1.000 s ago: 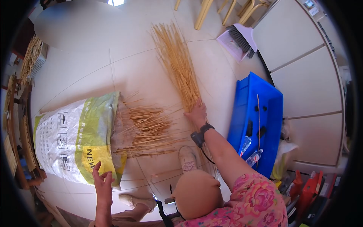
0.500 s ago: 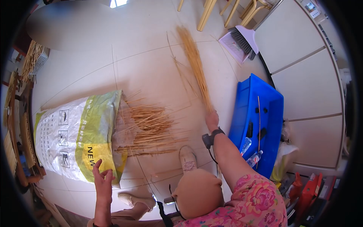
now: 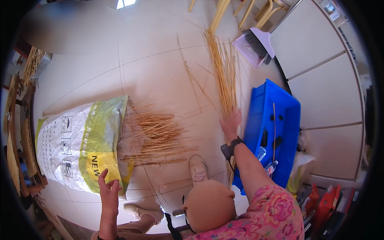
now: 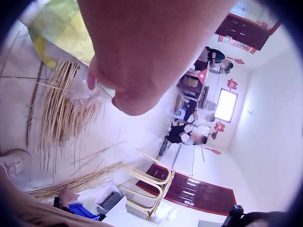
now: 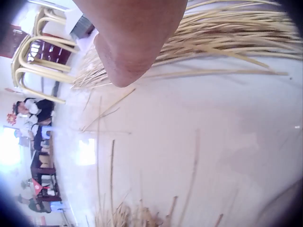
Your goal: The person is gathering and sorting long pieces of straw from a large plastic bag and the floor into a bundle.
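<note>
A long bundle of straw-coloured stalks lies on the floor beside the blue bin. My right hand rests on it with the fingers extended; in the right wrist view the stalks spread out behind that hand. My left hand hangs, fingers loosely curled and holding nothing, in front of the printed sack. More stalks stick out of the sack's mouth, partly over clear plastic. A few loose stalks are scattered on the floor between the two heaps.
The blue bin holds bottles, a thin stick and small dark items. A broom with a lavender dustpan stands beyond it, near stool legs and white cabinets. Several people sit farther off.
My right hand has carried the bundle rightward to beside the blue bin and its fingers have loosened there. A few stalks stayed behind. The left hand has hardly moved.
</note>
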The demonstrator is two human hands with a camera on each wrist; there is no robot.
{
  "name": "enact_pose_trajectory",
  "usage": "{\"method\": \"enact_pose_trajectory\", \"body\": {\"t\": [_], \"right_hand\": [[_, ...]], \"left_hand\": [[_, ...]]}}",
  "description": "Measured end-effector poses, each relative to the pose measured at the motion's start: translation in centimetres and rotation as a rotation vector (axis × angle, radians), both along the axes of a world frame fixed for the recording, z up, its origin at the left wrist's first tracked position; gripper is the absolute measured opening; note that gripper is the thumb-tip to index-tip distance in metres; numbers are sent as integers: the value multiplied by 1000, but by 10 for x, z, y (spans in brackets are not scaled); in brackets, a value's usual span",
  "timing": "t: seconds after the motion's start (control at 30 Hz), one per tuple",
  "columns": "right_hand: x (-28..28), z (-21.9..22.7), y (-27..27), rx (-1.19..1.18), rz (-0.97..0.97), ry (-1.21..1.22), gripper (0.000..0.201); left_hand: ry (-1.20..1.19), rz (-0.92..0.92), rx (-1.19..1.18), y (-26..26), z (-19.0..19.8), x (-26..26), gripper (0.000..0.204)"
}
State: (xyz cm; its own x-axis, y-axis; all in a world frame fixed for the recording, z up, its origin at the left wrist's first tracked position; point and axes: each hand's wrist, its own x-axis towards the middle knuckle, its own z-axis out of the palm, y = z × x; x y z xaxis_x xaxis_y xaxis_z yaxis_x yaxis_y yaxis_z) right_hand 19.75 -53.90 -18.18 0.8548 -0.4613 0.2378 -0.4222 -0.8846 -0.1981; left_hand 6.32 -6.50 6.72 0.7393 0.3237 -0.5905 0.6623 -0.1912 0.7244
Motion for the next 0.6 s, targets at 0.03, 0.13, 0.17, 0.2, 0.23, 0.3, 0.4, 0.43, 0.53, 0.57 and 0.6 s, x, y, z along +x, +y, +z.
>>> {"method": "enact_pose_trajectory", "body": {"t": [0.03,0.13,0.17,0.2,0.23,0.3,0.4,0.43,0.53,0.57,0.6], "right_hand": [[14,-6,3,3,111,-42,72],[70,-12,19,36,374,36,56],[88,-12,29,52,449,96,51],[103,-13,41,39,511,165,47],[117,-14,53,26,572,234,44],[131,-16,68,-6,624,379,42],[144,-26,76,17,497,501,42],[142,-39,70,78,392,472,42],[136,-64,37,-30,304,517,37],[138,-76,15,-150,361,617,36],[135,-89,-9,-211,395,643,34]], "left_hand": [[2,7,-3,0,-1,0,58],[8,24,-5,2,-4,1,58],[9,25,1,2,-5,2,58],[7,27,5,3,-7,2,57],[16,29,7,3,-7,3,57],[30,35,10,2,-7,5,57],[24,22,17,6,-13,5,57],[22,22,15,6,-13,6,57],[18,19,6,5,-10,8,56],[13,17,1,5,-8,8,56],[9,14,-6,4,-8,9,56]]}}
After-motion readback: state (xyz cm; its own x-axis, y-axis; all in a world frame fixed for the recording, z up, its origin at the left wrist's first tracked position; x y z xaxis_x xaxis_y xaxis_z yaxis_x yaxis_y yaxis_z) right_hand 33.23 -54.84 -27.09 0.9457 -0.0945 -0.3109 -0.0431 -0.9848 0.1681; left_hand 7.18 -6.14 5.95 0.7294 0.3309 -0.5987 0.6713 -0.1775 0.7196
